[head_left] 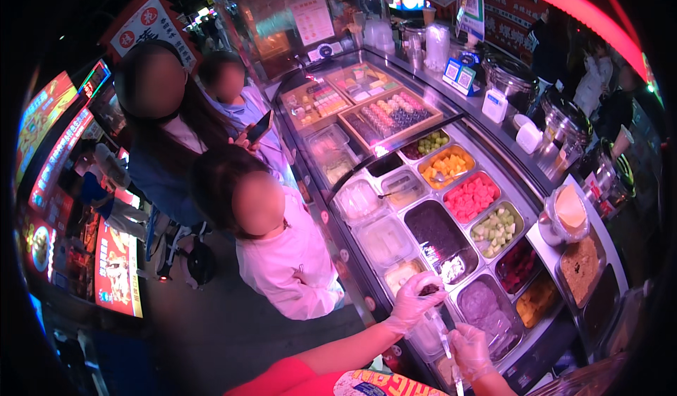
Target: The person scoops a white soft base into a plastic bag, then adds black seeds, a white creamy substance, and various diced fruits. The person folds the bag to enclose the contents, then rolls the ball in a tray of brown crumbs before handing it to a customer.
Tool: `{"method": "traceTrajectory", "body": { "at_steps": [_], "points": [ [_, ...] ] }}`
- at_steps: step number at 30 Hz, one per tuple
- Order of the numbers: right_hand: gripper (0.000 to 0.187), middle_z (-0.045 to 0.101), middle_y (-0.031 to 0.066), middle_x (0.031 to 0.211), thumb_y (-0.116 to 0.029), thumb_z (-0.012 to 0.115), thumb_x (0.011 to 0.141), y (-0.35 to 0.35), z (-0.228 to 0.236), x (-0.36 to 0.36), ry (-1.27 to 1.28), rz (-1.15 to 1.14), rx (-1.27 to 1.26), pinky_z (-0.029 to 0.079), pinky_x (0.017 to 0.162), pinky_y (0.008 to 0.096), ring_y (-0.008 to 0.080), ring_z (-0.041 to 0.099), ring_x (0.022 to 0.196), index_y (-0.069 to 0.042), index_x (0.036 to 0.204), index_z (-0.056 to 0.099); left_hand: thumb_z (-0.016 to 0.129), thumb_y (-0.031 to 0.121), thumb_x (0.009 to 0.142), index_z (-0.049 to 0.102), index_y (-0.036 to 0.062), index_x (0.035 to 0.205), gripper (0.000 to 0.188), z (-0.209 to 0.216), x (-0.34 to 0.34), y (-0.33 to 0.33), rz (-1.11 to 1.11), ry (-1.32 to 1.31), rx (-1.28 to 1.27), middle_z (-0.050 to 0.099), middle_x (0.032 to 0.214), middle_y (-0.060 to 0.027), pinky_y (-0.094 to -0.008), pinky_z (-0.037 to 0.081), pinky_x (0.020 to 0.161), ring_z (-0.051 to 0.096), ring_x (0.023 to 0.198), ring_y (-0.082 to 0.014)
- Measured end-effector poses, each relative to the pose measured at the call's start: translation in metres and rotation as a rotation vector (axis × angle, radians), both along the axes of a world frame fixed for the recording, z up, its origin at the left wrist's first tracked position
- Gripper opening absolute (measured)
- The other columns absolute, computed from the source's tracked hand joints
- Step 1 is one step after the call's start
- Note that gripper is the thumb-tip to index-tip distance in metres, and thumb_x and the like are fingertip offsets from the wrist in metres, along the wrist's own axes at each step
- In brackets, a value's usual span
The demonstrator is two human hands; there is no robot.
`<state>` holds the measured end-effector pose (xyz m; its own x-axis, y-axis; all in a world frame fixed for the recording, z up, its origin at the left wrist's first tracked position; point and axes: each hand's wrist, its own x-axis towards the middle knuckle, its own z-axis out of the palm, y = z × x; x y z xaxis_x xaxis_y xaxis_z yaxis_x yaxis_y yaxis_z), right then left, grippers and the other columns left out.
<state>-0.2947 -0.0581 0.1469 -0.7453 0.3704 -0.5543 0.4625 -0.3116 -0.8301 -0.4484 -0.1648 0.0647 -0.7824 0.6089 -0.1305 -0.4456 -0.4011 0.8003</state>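
Observation:
Both of my hands wear clear plastic gloves. My left hand (412, 304) is closed round a small dark lump (428, 290), above the near left trays. Just right of it and nearer to me, my right hand (471, 349) is closed on a long, thin, pale flat tool (448, 350), perhaps a spatula, pointing up toward the left hand. Beside the hands lies a tray of purple paste (486, 308). Past them is a deep tray of dark jelly-like food (431, 230), with a white heap in its near corner.
Trays of red cubes (472, 197), green cubes (497, 228) and orange pieces (446, 167) fill the counter's middle. A glass-covered case (388, 117) stands beyond. Cups (438, 47) and metal pots (509, 82) line the right ledge. Several people stand left, including one in pink (289, 262).

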Motion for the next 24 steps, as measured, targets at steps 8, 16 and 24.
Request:
{"method": "traceTrajectory", "body": {
  "at_steps": [8,16,24],
  "points": [
    [0.016,0.071,0.0065,0.085,-0.005,0.057,0.101,0.016,0.013,-0.008,-0.046,0.284,0.9,0.052,0.072,0.0318,0.0124,0.061,0.077,0.006,0.105,0.069,0.077,0.002,0.088,0.064,-0.0019,0.116,0.031,-0.004,-0.048,-0.025,0.21,-0.118,-0.194,0.071,0.096,-0.0071,-0.0303,0.057,0.079,0.069,0.085,-0.0161],
    [0.022,0.058,-0.0036,0.072,-0.012,0.063,0.101,0.011,0.022,-0.012,-0.016,-0.004,-0.026,0.032,0.05,0.0191,0.0014,0.046,0.057,0.001,0.118,0.067,0.064,0.023,0.103,0.058,-0.0063,0.121,0.035,0.023,-0.059,-0.055,-0.145,-0.603,0.178,0.067,0.114,-0.0159,-0.044,0.06,0.089,0.069,0.094,-0.0264],
    [0.021,0.051,-0.0041,0.065,-0.021,0.067,0.099,0.02,0.012,-0.021,-0.205,-0.077,-0.174,0.024,0.041,0.0201,0.0016,0.038,0.048,-0.005,0.113,0.067,0.064,0.021,0.102,0.066,-0.0024,0.107,0.024,0.003,-0.069,-0.063,-0.037,-0.364,-0.104,0.071,0.102,-0.0133,-0.037,0.059,0.084,0.069,0.093,-0.0222]
  ]
}}
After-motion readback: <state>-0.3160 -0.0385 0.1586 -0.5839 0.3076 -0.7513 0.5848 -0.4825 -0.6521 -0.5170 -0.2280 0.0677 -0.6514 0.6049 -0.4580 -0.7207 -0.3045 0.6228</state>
